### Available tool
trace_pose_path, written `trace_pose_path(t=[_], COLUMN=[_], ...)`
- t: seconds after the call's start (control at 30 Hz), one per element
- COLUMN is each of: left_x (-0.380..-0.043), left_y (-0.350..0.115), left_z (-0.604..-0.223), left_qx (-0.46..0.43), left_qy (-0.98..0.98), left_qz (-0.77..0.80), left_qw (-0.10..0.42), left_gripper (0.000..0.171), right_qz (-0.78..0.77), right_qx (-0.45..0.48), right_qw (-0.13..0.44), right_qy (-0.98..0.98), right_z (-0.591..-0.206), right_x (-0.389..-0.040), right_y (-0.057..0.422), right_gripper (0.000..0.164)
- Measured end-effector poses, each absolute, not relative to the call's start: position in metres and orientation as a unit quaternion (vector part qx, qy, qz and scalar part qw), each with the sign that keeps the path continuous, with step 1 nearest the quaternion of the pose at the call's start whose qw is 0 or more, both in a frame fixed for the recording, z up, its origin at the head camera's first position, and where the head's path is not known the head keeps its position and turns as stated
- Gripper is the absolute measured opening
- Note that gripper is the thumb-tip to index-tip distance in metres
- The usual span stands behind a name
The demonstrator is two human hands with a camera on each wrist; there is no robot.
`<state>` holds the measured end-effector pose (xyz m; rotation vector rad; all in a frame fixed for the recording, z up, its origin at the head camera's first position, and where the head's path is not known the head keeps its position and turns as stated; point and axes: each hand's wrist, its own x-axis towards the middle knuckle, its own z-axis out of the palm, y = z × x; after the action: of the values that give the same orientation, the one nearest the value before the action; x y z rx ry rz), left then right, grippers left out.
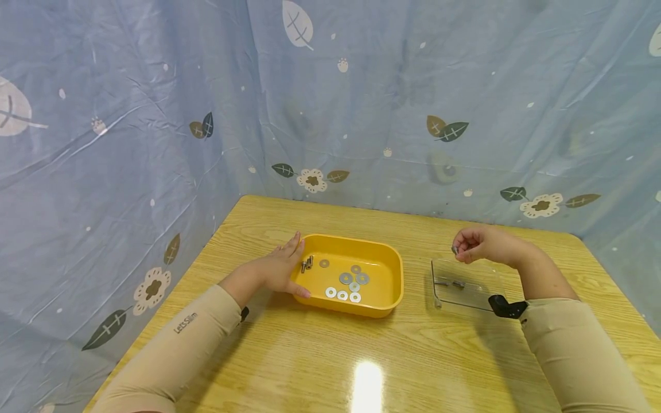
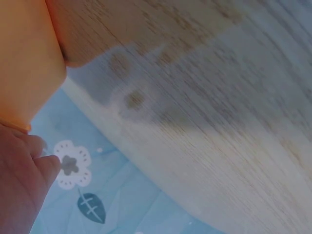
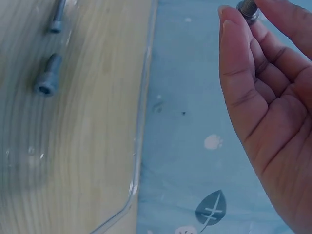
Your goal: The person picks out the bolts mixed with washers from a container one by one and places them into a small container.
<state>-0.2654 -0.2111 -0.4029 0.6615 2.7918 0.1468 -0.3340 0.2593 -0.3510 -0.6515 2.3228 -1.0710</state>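
In the head view, a yellow tray (image 1: 382, 312) holds several flat washers (image 1: 346, 278) and a few small screws (image 1: 307, 264) at its left end. My left hand (image 1: 279, 267) rests against the tray's left end, thumb and fingers spread along the rim. On the right, my right hand (image 1: 482, 245) pinches a small metal screw (image 1: 454, 250) between thumb and fingertips, above the far edge of a clear plastic box (image 1: 477, 295). The right wrist view shows the threaded screw (image 3: 248, 10) in the fingertips and socket head screws (image 3: 47, 80) in the box.
A wooden table (image 1: 289, 350) carries both containers, the tray left of the clear box. Blue patterned cloth (image 1: 361, 115) hangs behind the table and along its left side. Dark wrist camera mounts (image 1: 507, 307) sit on the sleeves; the right one is over the box's near corner.
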Motion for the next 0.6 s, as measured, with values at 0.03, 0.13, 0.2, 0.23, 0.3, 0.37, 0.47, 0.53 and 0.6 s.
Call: trace_pose_path(t=[0.03, 0.13, 0.2, 0.23, 0.3, 0.37, 0.47, 0.53, 0.6], left_x=[-0.266, -0.266, -0.265, -0.265, -0.265, -0.264, -0.263, -0.263, -0.263], left_y=[-0.211, -0.211, -0.211, -0.211, -0.211, -0.211, -0.211, -0.211, -0.211], left_z=[-0.403, -0.402, -0.402, -0.401, -0.401, -0.400, -0.400, -0.400, -0.399], left_qx=[0.228, 0.227, 0.227, 0.227, 0.227, 0.228, 0.230, 0.231, 0.232], left_qy=[0.963, 0.963, 0.963, 0.963, 0.963, 0.963, 0.962, 0.962, 0.962], left_qz=[0.050, 0.051, 0.051, 0.051, 0.052, 0.054, 0.056, 0.057, 0.058], left_qw=[0.134, 0.134, 0.134, 0.133, 0.133, 0.134, 0.134, 0.133, 0.132], left_gripper=[0.128, 0.129, 0.129, 0.128, 0.128, 0.128, 0.128, 0.128, 0.128], right_qz=[-0.394, -0.394, -0.394, -0.395, -0.398, -0.399, -0.396, -0.390, -0.385], right_qx=[-0.240, -0.236, -0.236, -0.235, -0.234, -0.235, -0.235, -0.235, -0.234], right_qw=[0.252, 0.261, 0.266, 0.269, 0.278, 0.287, 0.302, 0.308, 0.311], right_qy=[0.851, 0.849, 0.847, 0.846, 0.842, 0.839, 0.835, 0.835, 0.837], right_z=[-0.353, -0.358, -0.362, -0.364, -0.368, -0.372, -0.376, -0.377, -0.377], right_x=[-0.334, -0.335, -0.335, -0.335, -0.336, -0.337, -0.338, -0.339, -0.339], right_y=[0.260, 0.263, 0.264, 0.264, 0.265, 0.266, 0.268, 0.268, 0.268], right_gripper=[0.030, 0.029, 0.027, 0.026, 0.026, 0.026, 0.024, 0.023, 0.023])
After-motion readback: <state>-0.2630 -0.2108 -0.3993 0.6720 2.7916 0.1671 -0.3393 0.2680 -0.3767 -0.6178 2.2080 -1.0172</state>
